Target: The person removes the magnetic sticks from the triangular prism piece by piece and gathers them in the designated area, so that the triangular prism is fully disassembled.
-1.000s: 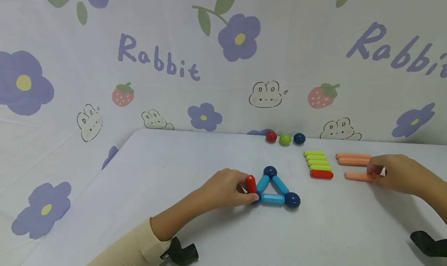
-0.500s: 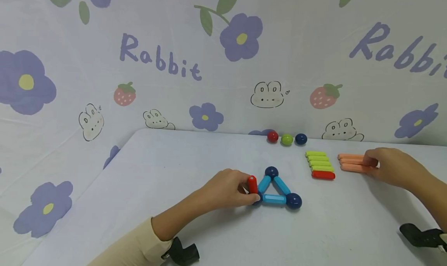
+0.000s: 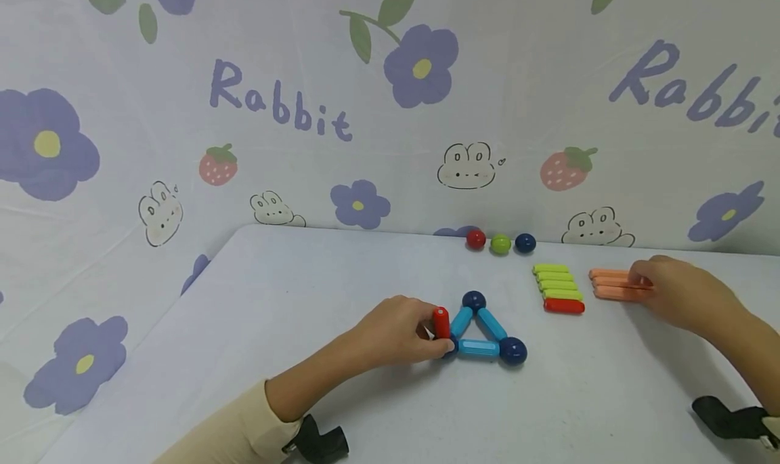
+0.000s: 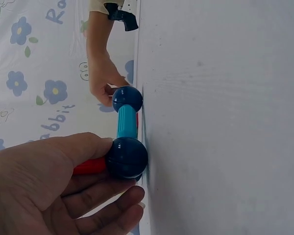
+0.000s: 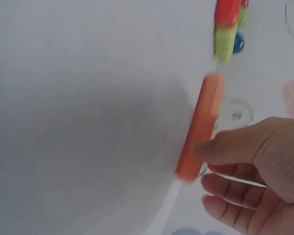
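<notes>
A triangle of light blue rods (image 3: pixel 478 348) and dark blue balls lies on the white table, with one ball (image 3: pixel 513 351) at its right corner. At the left corner my left hand (image 3: pixel 396 332) pinches the corner ball (image 4: pixel 127 157) and the red rod (image 3: pixel 441 322) standing upright on it. The thumb lies against that ball. Over at the right, my right hand (image 3: pixel 682 294) holds the right ends of three orange rods (image 3: pixel 612 282) lying side by side. Its thumb presses the nearest orange rod (image 5: pixel 201 132), and the other fingers are behind, partly hidden.
Several yellow-green rods (image 3: pixel 557 281) lie in a row left of the orange ones, with a loose red rod (image 3: pixel 563 306) in front. A red ball (image 3: pixel 476 239), a green ball (image 3: pixel 501 243) and a blue ball (image 3: pixel 525 242) line the back edge before a printed cloth (image 3: pixel 292 173).
My right hand has moved back, bringing the nearest orange rod up against the other two, then shifted slightly left. The left hand keeps its grip at the triangle's corner.
</notes>
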Available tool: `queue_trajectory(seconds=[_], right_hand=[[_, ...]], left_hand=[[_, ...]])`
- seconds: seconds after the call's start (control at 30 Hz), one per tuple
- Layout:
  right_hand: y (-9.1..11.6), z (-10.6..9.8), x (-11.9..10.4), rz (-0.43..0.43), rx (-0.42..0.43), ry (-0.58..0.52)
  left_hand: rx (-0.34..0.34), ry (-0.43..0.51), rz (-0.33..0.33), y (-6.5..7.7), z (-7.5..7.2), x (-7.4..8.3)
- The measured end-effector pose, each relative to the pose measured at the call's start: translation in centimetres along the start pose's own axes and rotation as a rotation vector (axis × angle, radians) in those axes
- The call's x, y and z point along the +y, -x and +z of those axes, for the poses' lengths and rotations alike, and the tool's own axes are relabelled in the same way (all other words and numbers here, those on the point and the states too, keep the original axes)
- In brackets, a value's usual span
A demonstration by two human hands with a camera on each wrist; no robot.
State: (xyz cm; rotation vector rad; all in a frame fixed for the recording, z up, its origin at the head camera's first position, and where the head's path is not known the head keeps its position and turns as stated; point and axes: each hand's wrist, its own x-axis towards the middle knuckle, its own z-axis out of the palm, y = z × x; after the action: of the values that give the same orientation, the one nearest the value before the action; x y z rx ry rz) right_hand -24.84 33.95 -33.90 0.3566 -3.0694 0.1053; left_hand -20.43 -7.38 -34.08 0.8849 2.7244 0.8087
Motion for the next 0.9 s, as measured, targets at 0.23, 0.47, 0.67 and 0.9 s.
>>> queue_trajectory(seconds=[0.23, 0.47, 0.67, 0.9], right_hand=[[1.1, -1.1, -6.9, -0.186, 0.121, -0.031], [2.5, -2.0, -16.2, -0.451, 0.131, -0.174], [2.4, -1.3, -20.9, -0.552, 0.096, -0.356], [1.6, 0.0, -22.8, -0.512, 0.195, -0.492]], left_hand=[[-0.008, -0.053, 0.0, 0.0, 0.0, 0.2], [0.005, -0.088, 0.019, 0.1, 0.2, 0.1], [0.033, -0.073, 0.104, 0.3, 0.0, -0.1], [0.031, 0.001, 0.144, 0.2, 0.1, -0.4]])
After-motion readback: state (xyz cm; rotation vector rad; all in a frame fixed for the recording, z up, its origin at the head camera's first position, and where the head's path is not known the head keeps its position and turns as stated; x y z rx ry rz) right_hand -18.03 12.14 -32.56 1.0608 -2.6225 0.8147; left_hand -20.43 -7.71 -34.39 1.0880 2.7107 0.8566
